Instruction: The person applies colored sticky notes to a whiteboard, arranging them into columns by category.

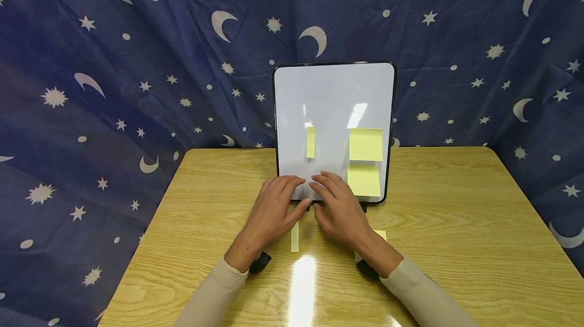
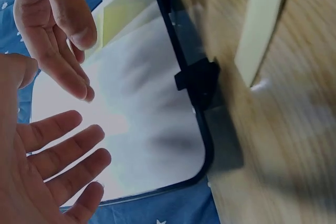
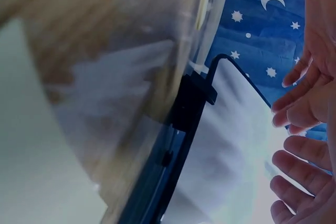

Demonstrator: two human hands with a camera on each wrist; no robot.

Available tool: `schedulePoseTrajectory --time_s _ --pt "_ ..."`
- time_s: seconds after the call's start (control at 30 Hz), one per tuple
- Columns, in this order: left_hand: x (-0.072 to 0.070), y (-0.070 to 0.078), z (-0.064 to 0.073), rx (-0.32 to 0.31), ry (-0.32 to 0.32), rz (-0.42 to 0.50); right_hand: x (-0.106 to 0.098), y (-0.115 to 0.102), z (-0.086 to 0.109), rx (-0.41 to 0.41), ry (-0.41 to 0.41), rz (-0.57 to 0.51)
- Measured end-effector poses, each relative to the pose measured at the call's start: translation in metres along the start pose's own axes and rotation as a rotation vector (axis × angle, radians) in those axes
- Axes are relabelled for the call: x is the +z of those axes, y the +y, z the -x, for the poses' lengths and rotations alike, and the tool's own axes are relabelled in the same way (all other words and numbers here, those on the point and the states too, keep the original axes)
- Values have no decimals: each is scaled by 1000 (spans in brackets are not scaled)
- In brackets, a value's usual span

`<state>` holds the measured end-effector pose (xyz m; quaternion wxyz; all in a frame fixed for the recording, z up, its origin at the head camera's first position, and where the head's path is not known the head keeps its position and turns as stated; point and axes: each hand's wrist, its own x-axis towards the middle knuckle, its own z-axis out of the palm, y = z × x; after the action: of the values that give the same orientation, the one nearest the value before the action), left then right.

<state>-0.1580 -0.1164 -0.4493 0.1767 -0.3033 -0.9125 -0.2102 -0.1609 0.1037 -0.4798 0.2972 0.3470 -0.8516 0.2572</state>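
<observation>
A small whiteboard (image 1: 328, 94) with a black frame stands at the back of the table. On its face are a narrow yellow sticky strip (image 1: 311, 142) and, to the right, an upper square sticky note (image 1: 366, 144) and a lower square sticky note (image 1: 364, 181). My left hand (image 1: 274, 208) and right hand (image 1: 339, 208) face each other before the board's lower edge, fingers relaxed and slightly bent, holding nothing. Near the left hand lies a pad of narrow yellow strips (image 1: 294, 238). Under the right wrist, a square yellow pad (image 1: 380, 234) is mostly hidden.
Black feet (image 2: 199, 80) support the whiteboard on the wooden table (image 1: 219, 185). A blue curtain (image 1: 159, 53) with moons and stars hangs behind and along the sides. Light reflects off the tabletop between the forearms.
</observation>
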Motion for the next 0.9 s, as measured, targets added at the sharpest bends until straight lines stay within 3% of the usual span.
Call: schedulePoseTrajectory --time_s 0.43,0.9 --pt "1 -11 21 -42 -77 11 3 -7 15 22 -62 -25" --pt "0 -16 38 -79 -250 22 3 -16 18 38 -188 -50"
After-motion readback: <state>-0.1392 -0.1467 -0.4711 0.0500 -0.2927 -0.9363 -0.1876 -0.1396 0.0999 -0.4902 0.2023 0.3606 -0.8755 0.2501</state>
